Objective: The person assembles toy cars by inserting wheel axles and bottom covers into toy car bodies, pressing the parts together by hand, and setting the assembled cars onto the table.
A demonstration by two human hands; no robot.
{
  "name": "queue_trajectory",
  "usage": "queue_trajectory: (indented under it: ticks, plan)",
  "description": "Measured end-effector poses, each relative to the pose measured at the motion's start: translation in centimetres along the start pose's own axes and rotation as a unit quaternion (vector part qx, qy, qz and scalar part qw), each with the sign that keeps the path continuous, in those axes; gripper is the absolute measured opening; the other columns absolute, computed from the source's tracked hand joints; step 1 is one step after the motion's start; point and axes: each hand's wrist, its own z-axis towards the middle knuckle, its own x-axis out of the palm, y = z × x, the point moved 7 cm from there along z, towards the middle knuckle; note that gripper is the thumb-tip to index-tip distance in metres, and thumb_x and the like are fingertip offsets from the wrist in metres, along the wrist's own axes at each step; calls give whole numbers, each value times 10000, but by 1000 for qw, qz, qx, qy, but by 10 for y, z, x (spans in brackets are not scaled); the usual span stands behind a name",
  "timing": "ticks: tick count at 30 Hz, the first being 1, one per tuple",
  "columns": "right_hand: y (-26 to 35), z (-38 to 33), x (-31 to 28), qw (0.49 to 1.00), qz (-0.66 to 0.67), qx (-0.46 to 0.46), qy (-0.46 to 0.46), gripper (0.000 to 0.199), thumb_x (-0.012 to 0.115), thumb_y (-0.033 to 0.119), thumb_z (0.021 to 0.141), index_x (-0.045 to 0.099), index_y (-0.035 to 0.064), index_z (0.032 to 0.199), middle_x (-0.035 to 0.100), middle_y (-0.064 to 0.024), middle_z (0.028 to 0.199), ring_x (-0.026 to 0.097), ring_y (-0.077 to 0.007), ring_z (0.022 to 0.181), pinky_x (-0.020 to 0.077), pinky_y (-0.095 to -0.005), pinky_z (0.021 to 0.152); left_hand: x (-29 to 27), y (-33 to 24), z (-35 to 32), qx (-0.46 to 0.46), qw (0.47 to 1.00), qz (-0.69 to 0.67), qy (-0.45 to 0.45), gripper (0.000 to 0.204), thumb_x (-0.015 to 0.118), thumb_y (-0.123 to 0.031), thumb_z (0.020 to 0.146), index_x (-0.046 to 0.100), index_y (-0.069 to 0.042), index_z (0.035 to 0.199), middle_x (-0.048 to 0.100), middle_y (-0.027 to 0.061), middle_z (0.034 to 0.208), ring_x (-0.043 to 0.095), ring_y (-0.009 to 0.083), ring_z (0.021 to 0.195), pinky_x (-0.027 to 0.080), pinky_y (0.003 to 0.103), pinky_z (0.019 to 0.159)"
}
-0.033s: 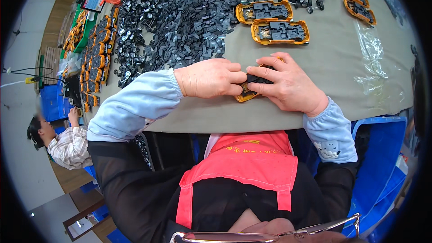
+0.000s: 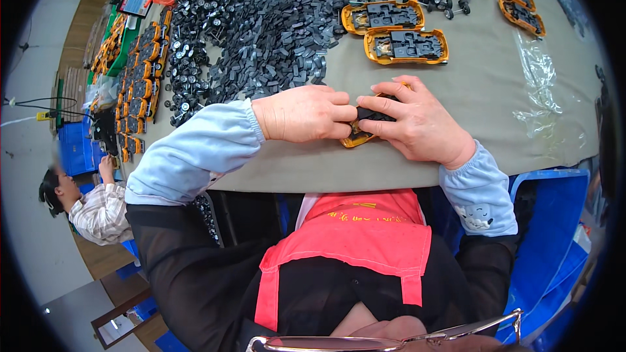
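1. Rows of orange toy-car bodies (image 2: 138,85) lie left of the black heap (image 2: 270,42), a pile of small flat pieces.
2. Wheel-and-axle sets (image 2: 189,85) edge the heap's left side; their thin axles look easy to roll or tangle.
3. Left hand (image 2: 303,114): on the person's side of the heap, fingers bent together at the held car's left end; whether they pinch anything is hidden.
4. Toy car (image 2: 372,116): right of the heap and nearer the person, underside up, orange rim showing around a black base. It should be light and stiff, its glossy shell somewhat slippery, and any clear window part inside the likeliest to crack. Best taken by the long side walls, with pressure spread over the base.
5. Right hand (image 2: 424,120): farther right of the heap, clamped over the car, fingers across the base, thumb mostly hidden.
6. Two upturned bodies (image 2: 407,49) right of the heap show the same rims, good edges to lift by.
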Motion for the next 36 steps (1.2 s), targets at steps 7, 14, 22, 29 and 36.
queue_trajectory:
  ticks: [7,14,22,29,36]
  plan:
    - [0,0,1,1000,10,12,0,297,765,170,756,741,185,1052,630,-27,1282,575,-269,1163,435,-445,972,2,-10,-11,13,999,31,13,172,664,-141,785,659,-64,939,567,28,988,578,200,948,528,327,762]
    - [3,-2,1,1000,14,17,-4,305,769,181,753,746,185,1057,631,-24,1273,575,-268,1158,432,-437,973,-2,-9,-12,-20,999,-37,-25,147,674,-120,867,653,-23,976,594,77,1008,630,252,875,557,366,754]
    - [0,-4,1,1000,4,13,-8,204,712,213,818,739,193,1019,630,1,1235,569,-235,1156,413,-426,993,-2,-3,-1,-5,999,-45,15,193,684,-133,859,638,-21,1009,598,105,994,629,284,892,540,382,783]
    - [5,1,-9,1000,-2,1,-1,295,740,192,750,730,192,1046,623,-21,1203,573,-233,1124,414,-421,936,-7,-20,-10,-18,998,33,-55,129,641,-168,762,676,-75,844,579,15,932,578,225,975,512,346,802]
    - [9,-1,-29,999,-9,26,-17,321,745,159,760,726,147,1080,639,-65,1236,591,-275,1143,423,-453,982,1,-41,-43,-90,973,86,-194,364,669,-79,784,689,-35,1145,607,136,1166,625,329,1090,551,393,877]
